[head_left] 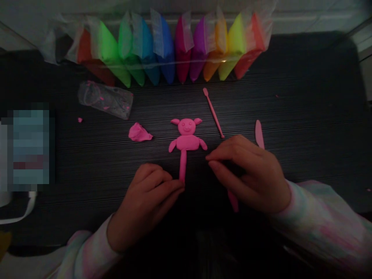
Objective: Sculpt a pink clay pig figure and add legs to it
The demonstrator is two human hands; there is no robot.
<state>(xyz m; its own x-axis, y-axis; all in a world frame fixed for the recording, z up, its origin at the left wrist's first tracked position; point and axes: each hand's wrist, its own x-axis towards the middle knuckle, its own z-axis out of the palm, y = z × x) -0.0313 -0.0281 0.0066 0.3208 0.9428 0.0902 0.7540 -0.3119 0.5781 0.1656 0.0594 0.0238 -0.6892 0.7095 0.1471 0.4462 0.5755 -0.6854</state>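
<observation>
A pink clay figure [187,142] lies flat on the dark table, with a round head, two ears, a small face, a wide body and two short arms. One long clay roll [183,164] runs down from the left part of its body. My left hand [151,197] pinches the lower end of that roll between thumb and finger. To the right of the figure, my right hand [250,174] is closed in a pinch, apart from the clay. Whatever may be between those fingertips is too small to make out.
A pink clay lump [139,132] and an opened clear packet [106,99] lie left. Right are a thin pink modelling tool [214,113], a pink clay knife [259,132] and another pink piece [233,200] partly under my right hand. Coloured clay bags [166,50] line the back.
</observation>
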